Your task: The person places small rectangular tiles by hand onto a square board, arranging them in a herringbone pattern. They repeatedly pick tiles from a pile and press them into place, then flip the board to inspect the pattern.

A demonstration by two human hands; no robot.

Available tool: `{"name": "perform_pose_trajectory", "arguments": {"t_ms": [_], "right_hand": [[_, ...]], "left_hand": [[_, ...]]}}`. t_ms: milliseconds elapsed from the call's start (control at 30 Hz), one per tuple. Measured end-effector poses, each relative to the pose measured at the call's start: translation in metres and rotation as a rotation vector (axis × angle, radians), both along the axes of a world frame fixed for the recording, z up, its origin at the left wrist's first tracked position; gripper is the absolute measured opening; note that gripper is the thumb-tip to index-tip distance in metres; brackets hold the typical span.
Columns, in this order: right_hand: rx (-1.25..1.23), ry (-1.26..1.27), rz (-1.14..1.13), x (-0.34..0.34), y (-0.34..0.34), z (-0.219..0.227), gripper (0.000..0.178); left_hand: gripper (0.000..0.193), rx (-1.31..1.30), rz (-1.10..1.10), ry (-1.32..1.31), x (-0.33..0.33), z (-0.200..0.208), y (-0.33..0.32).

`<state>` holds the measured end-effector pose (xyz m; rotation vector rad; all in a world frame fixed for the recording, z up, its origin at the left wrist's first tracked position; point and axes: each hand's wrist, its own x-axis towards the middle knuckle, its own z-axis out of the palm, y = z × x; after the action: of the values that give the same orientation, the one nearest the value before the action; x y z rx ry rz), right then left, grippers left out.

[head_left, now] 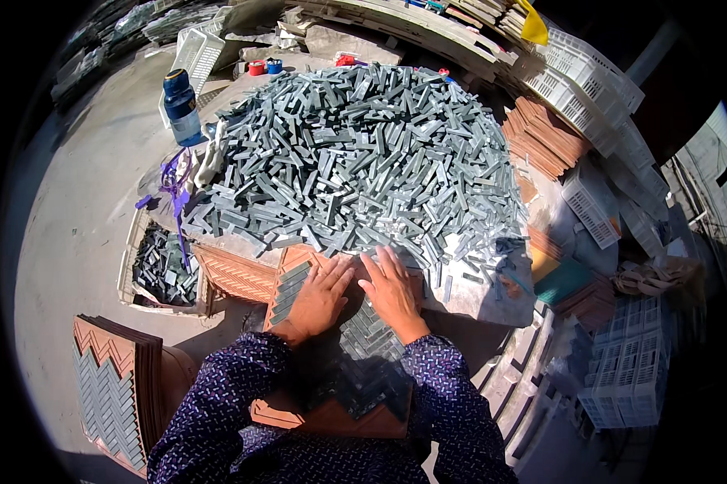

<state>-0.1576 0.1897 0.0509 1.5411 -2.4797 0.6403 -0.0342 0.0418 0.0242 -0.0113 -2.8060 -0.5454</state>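
Grey stone strips lie in a herringbone pattern in an orange-brown mould tray [287,415] in front of me. My left hand [319,297] rests flat over the tray's far left part, fingers stretched forward. Beside it, my right hand [391,292] lies over the far right part, its fingers also extended, and a narrow gap separates the two hands. Neither hand grips anything. The strips under my palms are hidden, and shadow darkens the tray's near part. Just beyond my fingertips spreads a large heap of loose grey stone strips [355,153].
Filled trays [105,391] are stacked at the lower left. Nearby are a crate of dark stone pieces [166,266] and a blue bottle [182,109]. Empty orange moulds [545,137] and white plastic crates [585,77] stand at the right, with blue-tinted crates [628,363] lower down.
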Motion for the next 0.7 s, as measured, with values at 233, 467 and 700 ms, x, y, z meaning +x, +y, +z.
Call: {"name": "perform_pose_trajectory", "arguments": {"t_ms": [233, 467, 700], "right_hand": [[0.166, 0.046, 0.029, -0.055, -0.041, -0.021, 0.062], [-0.024, 0.283, -0.289, -0.073, -0.042, 0.005, 0.052], [-0.313, -0.238, -0.319, 0.022, 0.085, 0.011, 0.039]], "left_hand": [[0.067, -0.165, 0.034, -0.067, -0.047, 0.002, -0.056], [0.058, -0.606, 0.019, 0.053, -0.095, 0.003, -0.094], [0.062, 0.183, 0.328, 0.214, 0.035, 0.011, -0.126]]}}
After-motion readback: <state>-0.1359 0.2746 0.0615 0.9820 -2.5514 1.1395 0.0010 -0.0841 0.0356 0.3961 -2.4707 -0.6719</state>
